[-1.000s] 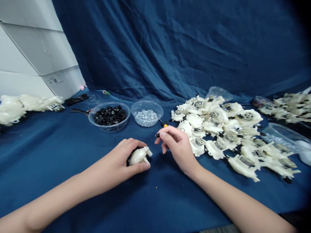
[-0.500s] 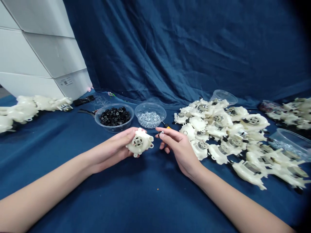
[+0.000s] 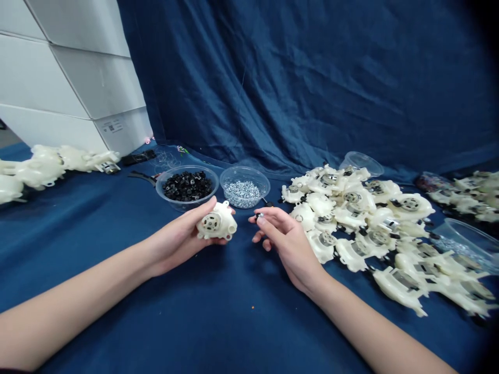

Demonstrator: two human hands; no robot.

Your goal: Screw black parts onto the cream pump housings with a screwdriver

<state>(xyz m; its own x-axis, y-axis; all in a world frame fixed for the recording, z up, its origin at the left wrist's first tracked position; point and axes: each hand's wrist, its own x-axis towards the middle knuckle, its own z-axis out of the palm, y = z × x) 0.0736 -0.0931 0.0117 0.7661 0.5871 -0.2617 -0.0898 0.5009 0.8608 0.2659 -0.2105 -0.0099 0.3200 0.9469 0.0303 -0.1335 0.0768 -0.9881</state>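
Note:
My left hand is closed around a cream plastic motor housing, whose round slotted metal motor end faces up toward me. To the right of it, my right hand pinches a small black part between thumb and forefinger, with a bright metal spot on it. The other right-hand fingers are loosely curled, and a gap separates the two hands. Just behind the right fingertips lies a dark thin tool, mostly hidden.
Behind my hands stand a clear bowl of black plastic parts and a clear bowl of silver screws. Many cream housings are heaped at right, near another clear tub. More housings lie left, before white boxes.
My left hand has turned and tilted the motor housing, shifting it slightly left and up. My right hand keeps its pinch on the small black part. The view has shifted a little.

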